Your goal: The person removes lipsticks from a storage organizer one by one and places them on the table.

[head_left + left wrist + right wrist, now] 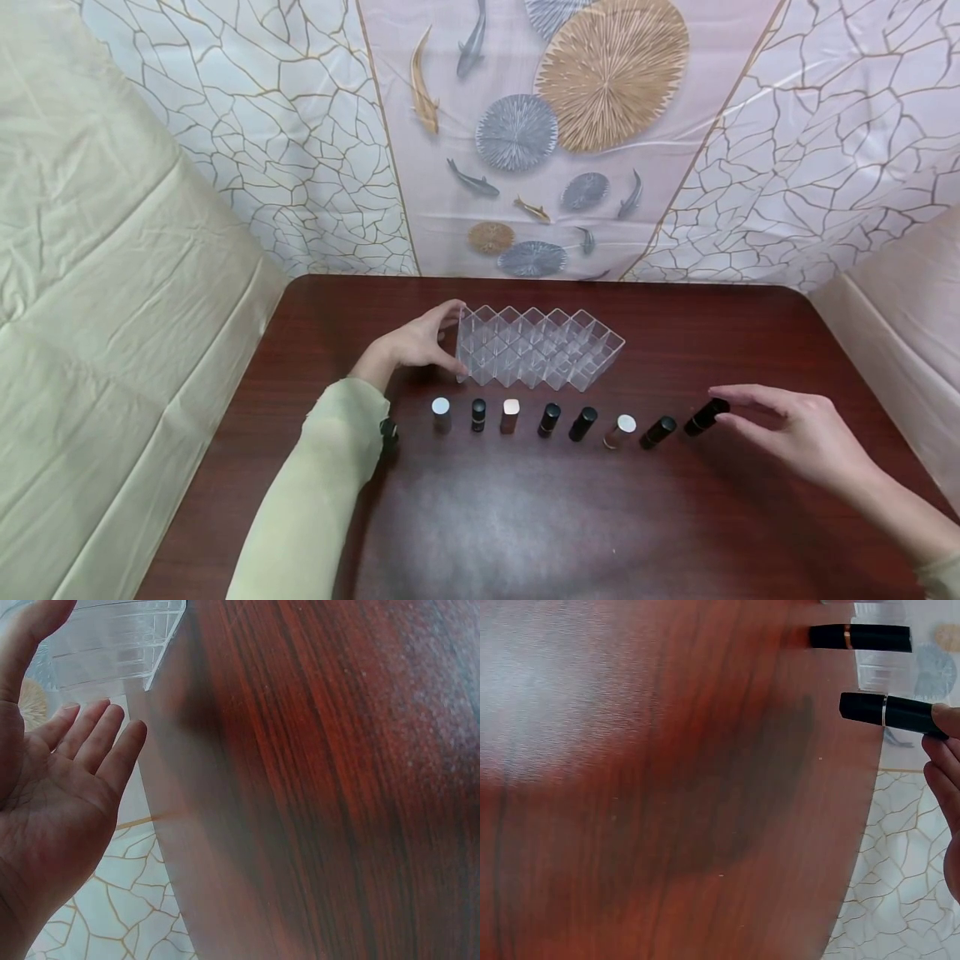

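A clear plastic lipstick organizer [536, 350] with diamond-shaped cells stands in the middle of the table. My left hand [420, 337] spans its left end, thumb at the near corner and fingers at the far one. In the left wrist view the left hand [60, 784] shows its palm, its fingers fairly straight beside the organizer [112, 645]. My right hand [813, 429] pinches the top of a black lipstick tube [705, 417], the rightmost in the row. A silver band circles this lipstick tube [862, 709] in the right wrist view; whether its base touches the table cannot be told.
In front of the organizer runs a row of upright lipstick tubes, among them a silver-capped one [441, 414], a pink-capped one [510, 415], a white-capped one [620, 431] and a black one [658, 432]. Patterned cloth [517, 167] hangs behind the dark wooden table [517, 517].
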Demonstrator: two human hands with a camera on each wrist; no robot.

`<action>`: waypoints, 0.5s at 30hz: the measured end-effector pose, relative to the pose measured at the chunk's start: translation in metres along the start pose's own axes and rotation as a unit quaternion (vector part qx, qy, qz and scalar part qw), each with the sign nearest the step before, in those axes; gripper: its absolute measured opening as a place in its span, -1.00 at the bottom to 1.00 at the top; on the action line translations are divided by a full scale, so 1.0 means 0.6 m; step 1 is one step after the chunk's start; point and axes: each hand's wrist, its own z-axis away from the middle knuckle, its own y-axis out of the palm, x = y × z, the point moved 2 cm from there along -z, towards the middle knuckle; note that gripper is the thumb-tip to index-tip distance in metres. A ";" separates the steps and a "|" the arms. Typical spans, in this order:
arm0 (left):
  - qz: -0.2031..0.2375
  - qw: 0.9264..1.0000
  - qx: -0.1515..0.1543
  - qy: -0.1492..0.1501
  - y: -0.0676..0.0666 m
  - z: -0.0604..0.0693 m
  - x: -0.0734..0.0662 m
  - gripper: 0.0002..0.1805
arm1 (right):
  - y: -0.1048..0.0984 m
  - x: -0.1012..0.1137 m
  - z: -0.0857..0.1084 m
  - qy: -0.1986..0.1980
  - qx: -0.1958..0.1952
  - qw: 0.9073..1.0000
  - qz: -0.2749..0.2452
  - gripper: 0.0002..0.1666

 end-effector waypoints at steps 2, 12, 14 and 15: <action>0.001 1.000 0.000 0.001 0.000 0.001 -0.001 0.17 | 0.004 -0.002 0.006 0.000 -0.002 1.000 -0.001 -0.31; -0.002 1.000 -0.001 -0.002 0.000 0.003 -0.005 0.19 | 0.019 -0.005 0.020 -0.008 -0.010 1.000 -0.010 -0.29; -0.004 1.000 -0.001 -0.002 0.000 0.003 -0.005 0.18 | 0.022 -0.004 0.022 -0.008 -0.009 1.000 -0.014 -0.29; -0.005 1.000 0.000 -0.001 0.000 0.003 -0.006 0.18 | 0.023 -0.004 0.023 -0.008 -0.009 1.000 -0.017 -0.29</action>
